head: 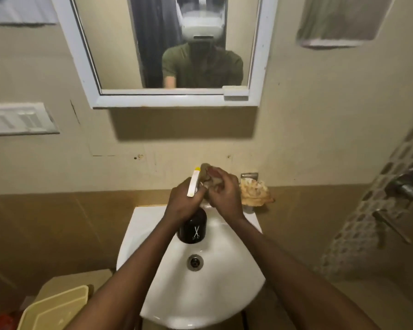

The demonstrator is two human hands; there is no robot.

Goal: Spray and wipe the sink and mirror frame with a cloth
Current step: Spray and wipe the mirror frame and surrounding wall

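My left hand (183, 203) grips the neck of a black spray bottle (192, 229) with a white and yellow nozzle, held above the back of the white sink (153, 234). My right hand (224, 191) holds a crumpled brownish cloth (206, 176) bunched right in front of the nozzle. Both hands are close together over the sink's back rim. The sink drain (195, 262) lies below them. The white mirror frame (172, 101) hangs on the wall above, and the mirror reflects a person in a green shirt.
A tap (249, 175) and a tan rag or sponge (254, 192) sit at the sink's back right. A switch plate (17, 119) is on the left wall. Shower valves (405, 186) stick out at the right. A yellow lidded bin (55, 310) stands at lower left.
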